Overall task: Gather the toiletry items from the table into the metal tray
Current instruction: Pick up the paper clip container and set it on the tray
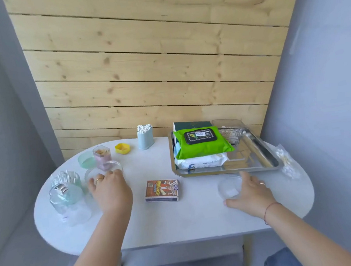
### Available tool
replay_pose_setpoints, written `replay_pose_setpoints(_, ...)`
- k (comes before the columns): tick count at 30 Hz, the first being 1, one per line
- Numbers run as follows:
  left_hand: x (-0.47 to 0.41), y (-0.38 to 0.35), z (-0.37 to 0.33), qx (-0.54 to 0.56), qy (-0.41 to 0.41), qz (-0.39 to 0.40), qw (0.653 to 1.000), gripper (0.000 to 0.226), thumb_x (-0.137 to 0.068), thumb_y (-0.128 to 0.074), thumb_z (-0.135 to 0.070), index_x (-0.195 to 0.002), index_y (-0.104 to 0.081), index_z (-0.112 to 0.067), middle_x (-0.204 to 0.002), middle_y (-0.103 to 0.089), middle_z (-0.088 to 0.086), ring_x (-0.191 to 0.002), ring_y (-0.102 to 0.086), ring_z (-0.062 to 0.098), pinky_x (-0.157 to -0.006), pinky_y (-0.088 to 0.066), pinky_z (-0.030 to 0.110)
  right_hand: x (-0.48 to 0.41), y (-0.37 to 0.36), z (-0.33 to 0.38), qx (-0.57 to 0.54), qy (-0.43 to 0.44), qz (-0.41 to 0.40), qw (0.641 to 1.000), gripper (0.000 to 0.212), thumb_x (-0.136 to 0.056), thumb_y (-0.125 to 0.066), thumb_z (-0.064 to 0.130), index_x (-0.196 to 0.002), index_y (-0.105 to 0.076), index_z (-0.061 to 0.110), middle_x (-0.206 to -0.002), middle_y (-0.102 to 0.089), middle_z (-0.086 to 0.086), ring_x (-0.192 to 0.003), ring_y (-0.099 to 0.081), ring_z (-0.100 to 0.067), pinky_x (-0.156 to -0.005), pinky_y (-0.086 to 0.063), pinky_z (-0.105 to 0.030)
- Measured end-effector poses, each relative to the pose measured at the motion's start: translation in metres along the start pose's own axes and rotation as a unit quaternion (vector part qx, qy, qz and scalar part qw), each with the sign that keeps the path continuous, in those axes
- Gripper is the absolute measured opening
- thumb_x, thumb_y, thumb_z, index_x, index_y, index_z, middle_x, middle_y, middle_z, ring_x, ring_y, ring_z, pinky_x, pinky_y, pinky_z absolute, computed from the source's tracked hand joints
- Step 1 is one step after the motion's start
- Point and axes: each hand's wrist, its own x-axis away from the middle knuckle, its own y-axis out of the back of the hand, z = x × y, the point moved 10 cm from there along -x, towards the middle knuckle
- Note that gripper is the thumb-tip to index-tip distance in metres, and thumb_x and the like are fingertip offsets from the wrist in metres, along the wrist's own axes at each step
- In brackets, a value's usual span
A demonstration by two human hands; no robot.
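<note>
One head-worn view — looking forward and down, close over the white table [178, 218].

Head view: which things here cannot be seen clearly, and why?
- Dark green box: mostly hidden behind the green wipes pack.
- Clear round lid: partly covered by the left hand; grip unclear.
- Orange box: print too small to read.
- Bag of cotton swabs: blurred near the table edge.

Bright, even daylight, soft shadows, glare on the metal tray [266, 168], wide-angle bending at the edges.
</note>
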Motion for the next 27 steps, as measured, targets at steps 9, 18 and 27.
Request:
replay_pose_setpoints(9,0.045,0.066,-0.062,0.133,-0.169,-0.151,0.965,0.024,-0.073,-0.060,-0.005,-0.088,-0.071,-0.021,-0.077,-0.067,0.001,-0.081,-0.063,0.030,-0.097,-0.039,0.053,0.010,0.020,0.002,-0.118,0.074,-0.003,0.990,0.102,-0.066,-0.072,0.058,-0.146,-0.017,0.025,-0.149,-0.035,-0.005,-0.140,-0.025,-0.025,-0.112,-0.026,-0.038)
replay_pose_setpoints(18,0.145,0.022,-0.179,0.263,-0.453,0.019,0.852,0.025,-0.069,-0.063,-0.012,-0.090,-0.070,-0.024,-0.077,-0.065,-0.006,-0.071,-0.060,0.022,-0.068,-0.044,0.023,0.027,0.028,0.020,-0.060,0.227,0.078,0.969,0.108,-0.060,-0.079,0.043,-0.142,-0.009,0.041,-0.145,-0.028,0.008,-0.139,-0.022,-0.012,-0.113,-0.025,-0.032)
replay_pose_setpoints(27,0.137,-0.009,-0.185,0.339,-0.386,0.137,0.847,0.060,-0.072,-0.071,-0.015,-0.127,-0.049,-0.023,-0.137,-0.034,0.001,-0.128,-0.036,0.021,-0.102,-0.033,0.020,0.018,0.036,0.041,-0.102,0.265,0.111,0.952,0.094,-0.071,-0.078,0.032,-0.141,-0.016,0.037,-0.138,-0.027,0.012,-0.132,-0.027,0.000,-0.099,-0.026,-0.017)
